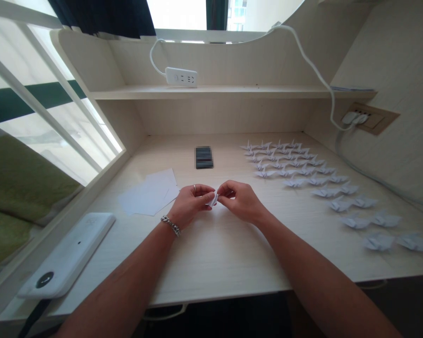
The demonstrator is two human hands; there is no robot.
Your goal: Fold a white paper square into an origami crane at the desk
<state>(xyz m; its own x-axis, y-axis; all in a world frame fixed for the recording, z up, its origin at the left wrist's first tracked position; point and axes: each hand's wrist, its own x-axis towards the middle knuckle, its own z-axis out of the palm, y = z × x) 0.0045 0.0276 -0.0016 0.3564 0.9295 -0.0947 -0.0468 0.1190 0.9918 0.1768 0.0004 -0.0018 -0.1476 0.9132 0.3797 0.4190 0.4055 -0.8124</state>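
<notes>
A small folded piece of white paper (213, 201) is pinched between my two hands, just above the middle of the desk. My left hand (192, 201), with a ring and a chain bracelet, grips its left side with thumb and fingers. On its right side, my right hand (240, 199) holds it between thumb and forefinger. The fingers hide part of the folds. Flat white paper sheets (151, 192) lie overlapping beside my left hand. To the right stand rows of folded white paper cranes (296, 182), several in all.
A dark pixelated rectangle (204, 157) lies beyond my hands. At the left edge sits a long white device (70, 253) with a dark cable. A power strip (181, 77) stands on the shelf (218, 93). White plugs (354, 118) fill the right wall socket, with cables running along the wall.
</notes>
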